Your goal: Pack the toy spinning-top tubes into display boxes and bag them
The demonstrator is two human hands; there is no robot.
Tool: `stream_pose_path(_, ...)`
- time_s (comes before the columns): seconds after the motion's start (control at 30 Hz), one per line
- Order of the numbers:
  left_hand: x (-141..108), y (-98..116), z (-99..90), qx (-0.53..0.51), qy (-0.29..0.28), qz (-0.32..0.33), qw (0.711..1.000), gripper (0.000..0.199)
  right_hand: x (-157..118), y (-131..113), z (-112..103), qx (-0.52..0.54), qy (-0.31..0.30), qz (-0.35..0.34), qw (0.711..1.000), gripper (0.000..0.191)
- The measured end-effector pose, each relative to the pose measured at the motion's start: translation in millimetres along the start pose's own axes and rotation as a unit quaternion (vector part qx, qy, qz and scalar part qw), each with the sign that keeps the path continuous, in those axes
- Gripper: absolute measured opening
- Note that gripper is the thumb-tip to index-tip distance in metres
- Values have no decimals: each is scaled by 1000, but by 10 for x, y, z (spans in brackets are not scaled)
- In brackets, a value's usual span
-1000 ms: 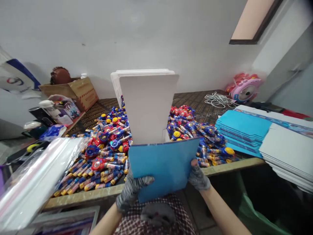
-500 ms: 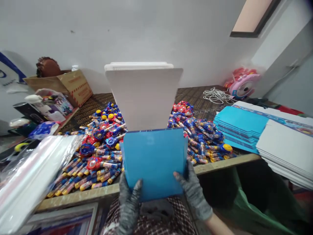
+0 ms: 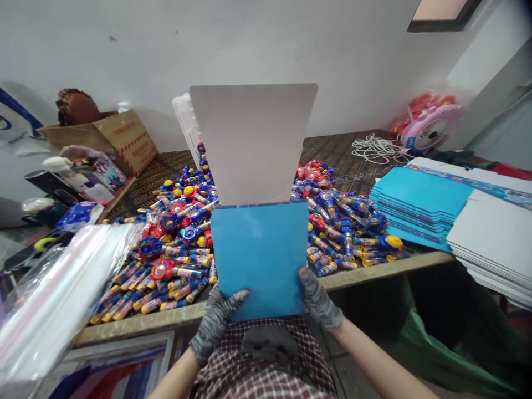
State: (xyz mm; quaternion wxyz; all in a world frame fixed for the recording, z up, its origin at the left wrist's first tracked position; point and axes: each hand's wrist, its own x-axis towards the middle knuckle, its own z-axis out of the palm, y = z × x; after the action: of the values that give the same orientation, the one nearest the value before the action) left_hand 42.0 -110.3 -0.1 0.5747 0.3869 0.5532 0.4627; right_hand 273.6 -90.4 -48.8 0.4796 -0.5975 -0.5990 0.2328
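I hold a flat cardboard carton upright in front of me, its lower panel blue (image 3: 260, 255) and its upper flap white (image 3: 253, 141). My left hand (image 3: 216, 324), in a grey glove, grips the bottom left edge. My right hand (image 3: 318, 299), also gloved, grips the bottom right edge. Behind the carton lies a big heap of red, blue and yellow toys (image 3: 174, 244) spread over the table (image 3: 366, 271).
A stack of flat blue and white cartons (image 3: 419, 205) lies at the right. Clear plastic bags (image 3: 54, 299) lie at the left. A brown cardboard box (image 3: 112, 136), a white crate (image 3: 185, 124), a coiled white cord (image 3: 376, 149) and a pink fan (image 3: 428, 130) stand at the back.
The carton has risen and straightened, its white flap now taller. Both hands shifted lower along its bottom edge. The view tilted slightly.
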Motion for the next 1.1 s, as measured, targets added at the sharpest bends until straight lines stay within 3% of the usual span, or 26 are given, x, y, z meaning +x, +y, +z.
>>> stream_pose_path(0.1,62,-26,-36,-16,-7,-35,999,75,145,-195,89,-1,41,-22,999,60)
stream_pose_path(0.17,50,-9,-26,-20,3,-45,999,78,382,-407,81,-15,95,-100,990,78)
stream_pose_path(0.23,13,8,-6,-20,11,-49,999,85,715,-593,65,-18,110,-187,976,83)
stream_pose_path(0.3,-18,7,7,-13,13,-40,999,86,1064,-694,86,7,61,-212,975,61)
stream_pose_path(0.37,1,10,5,9,15,-5,1000,84,1348,-700,146,36,25,-185,982,44)
stream_pose_path(0.47,206,122,-5,47,0,91,995,82,1576,-607,237,70,11,-142,987,38)
stream_pose_path(0.63,892,626,-7,75,-42,269,959,59,1616,-449,265,89,-41,-90,991,40)
stream_pose_path(0.73,1191,825,1,97,-26,321,942,45,1589,-373,284,69,-51,-58,995,39)
stream_pose_path(0.97,1305,840,-64,133,5,250,959,41,1592,-368,328,46,-116,-36,992,23)
stream_pose_path(1.1,1193,1042,-245,175,-76,176,966,54,1515,-535,260,25,-128,-40,991,22)
